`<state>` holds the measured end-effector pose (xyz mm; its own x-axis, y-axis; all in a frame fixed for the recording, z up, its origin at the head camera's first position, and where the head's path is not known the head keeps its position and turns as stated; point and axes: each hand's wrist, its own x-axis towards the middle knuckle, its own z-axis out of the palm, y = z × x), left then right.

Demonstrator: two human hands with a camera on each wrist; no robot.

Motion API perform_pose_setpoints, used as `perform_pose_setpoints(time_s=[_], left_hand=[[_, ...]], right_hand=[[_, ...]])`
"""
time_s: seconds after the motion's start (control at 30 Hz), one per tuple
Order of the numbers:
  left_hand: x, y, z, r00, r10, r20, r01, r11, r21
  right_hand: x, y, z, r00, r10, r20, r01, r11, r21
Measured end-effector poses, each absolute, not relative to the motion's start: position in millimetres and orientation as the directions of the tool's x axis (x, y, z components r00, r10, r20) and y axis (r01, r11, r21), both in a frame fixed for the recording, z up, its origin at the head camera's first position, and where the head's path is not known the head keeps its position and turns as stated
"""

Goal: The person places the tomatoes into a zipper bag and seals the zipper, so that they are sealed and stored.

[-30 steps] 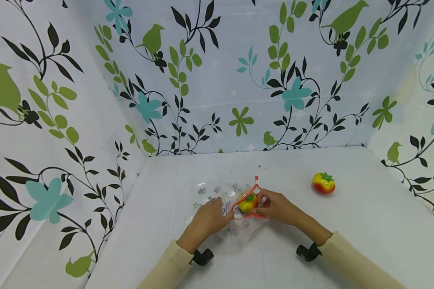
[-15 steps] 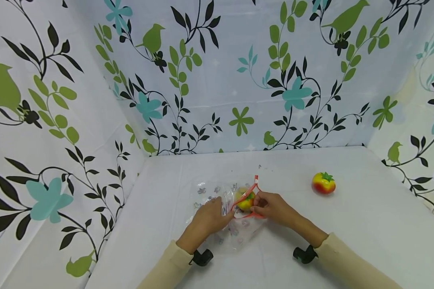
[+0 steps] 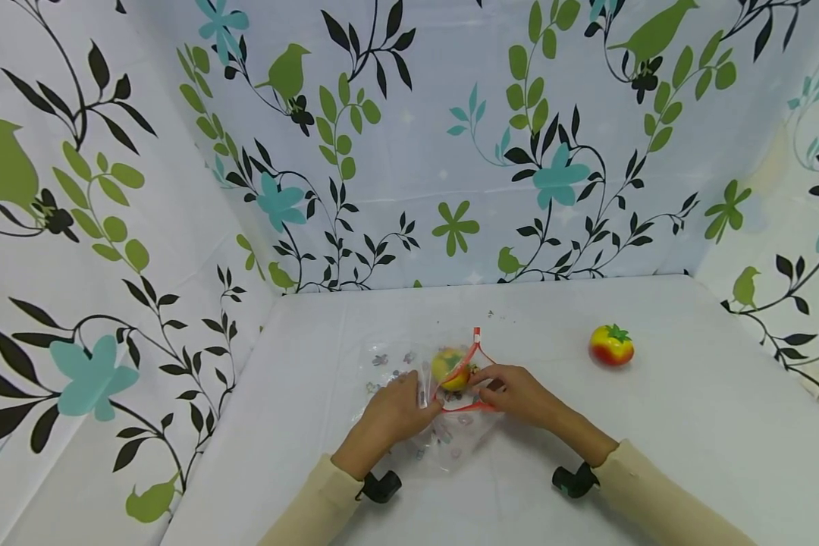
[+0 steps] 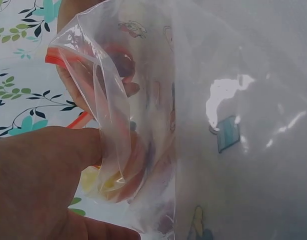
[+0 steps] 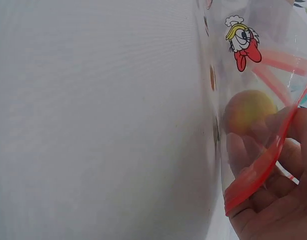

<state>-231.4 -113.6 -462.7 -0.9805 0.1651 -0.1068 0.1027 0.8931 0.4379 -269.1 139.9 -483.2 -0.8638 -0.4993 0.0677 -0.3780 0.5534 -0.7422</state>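
A clear printed zip bag [image 3: 444, 447] with a red zip edge lies on the white table. My left hand [image 3: 396, 409] pinches its rim between thumb and fingers and keeps the mouth apart. Inside sits a red-and-yellow toy fruit [image 3: 449, 365] with green leaves on top, seen partly through the plastic. My right hand [image 3: 519, 390] reaches through the mouth, its fingers [image 5: 238, 150] beside the fruit [image 5: 249, 112] with the red edge [image 5: 258, 177] across them. Whether those fingertips touch the fruit is unclear. In the left wrist view, plastic [image 4: 233, 165] covers much of the scene.
A second red-and-yellow toy fruit [image 3: 611, 346] with a green leafy top rests on the table [image 3: 689, 425] to the right of the bag. Cloth with leaves and birds [image 3: 396, 152] hangs behind and along both sides.
The toy fruit has moved left, deeper into the bag, as my right hand followed it in. The right fingers have loosened from the fruit. My left hand has stayed in place.
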Motion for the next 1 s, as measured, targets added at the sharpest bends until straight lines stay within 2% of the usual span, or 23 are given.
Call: perform_pose_setpoints(time_s=[0.23,0.53,1.0], left_hand=[[-231.2,-114.1,-463.3,-0.979,0.167,-0.113,0.103,0.895,0.433],[-230.9,-114.4,-463.3,-0.979,0.179,-0.095,0.123,0.898,0.422],[-230.1,-114.2,-462.9,-0.978,0.196,-0.070,0.152,0.901,0.406]], right_hand=[[-271.4,135.2,-483.5,-0.816,-0.568,0.108,-0.446,0.499,-0.743],[-269.4,131.3,-481.9,-0.784,-0.596,0.174,-0.511,0.459,-0.727],[-267.6,130.7,-479.5,-0.789,-0.609,0.085,-0.440,0.462,-0.770]])
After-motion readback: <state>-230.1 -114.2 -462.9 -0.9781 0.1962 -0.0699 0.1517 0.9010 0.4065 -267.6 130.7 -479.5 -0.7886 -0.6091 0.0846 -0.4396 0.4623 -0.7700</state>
